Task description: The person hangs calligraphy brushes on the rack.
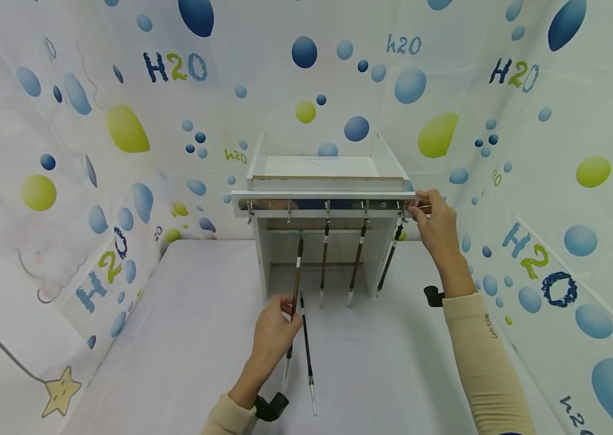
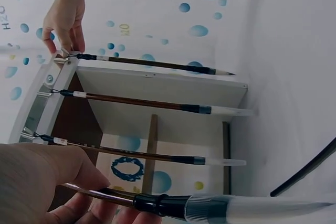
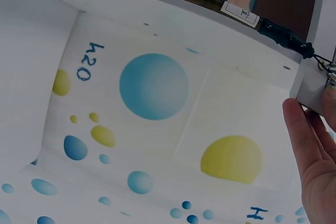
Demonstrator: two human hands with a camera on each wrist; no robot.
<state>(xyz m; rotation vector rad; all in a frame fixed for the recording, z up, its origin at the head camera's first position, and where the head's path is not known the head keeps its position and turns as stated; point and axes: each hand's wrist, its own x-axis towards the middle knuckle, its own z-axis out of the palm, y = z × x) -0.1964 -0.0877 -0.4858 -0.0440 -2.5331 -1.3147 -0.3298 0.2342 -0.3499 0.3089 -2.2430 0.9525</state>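
Observation:
My left hand [image 1: 273,332] pinches a calligraphy brush [image 1: 298,269] by its brown handle, thumb on one side and fingers on the other. The brush stands nearly upright, loop end up, with its clear-capped tip pointing down. Above it runs a hook rail [image 1: 308,205] on the front of a white shelf [image 1: 263,257]. My right hand [image 1: 434,226] grips the rail's right end, thumb in front by the last hook and fingers behind. From that hook a dark brush [image 1: 390,258] hangs at a slant; two more brushes, a middle one [image 1: 357,258] and a left one [image 1: 325,260], hang beside it.
Another brush [image 1: 307,344] lies on the white tabletop [image 1: 186,338], just right of my left hand. The two leftmost hooks, one at the end [image 1: 250,211] and its neighbour [image 1: 288,211], carry no brush. Behind the shelf hangs a bubble-patterned sheet [image 1: 263,60].

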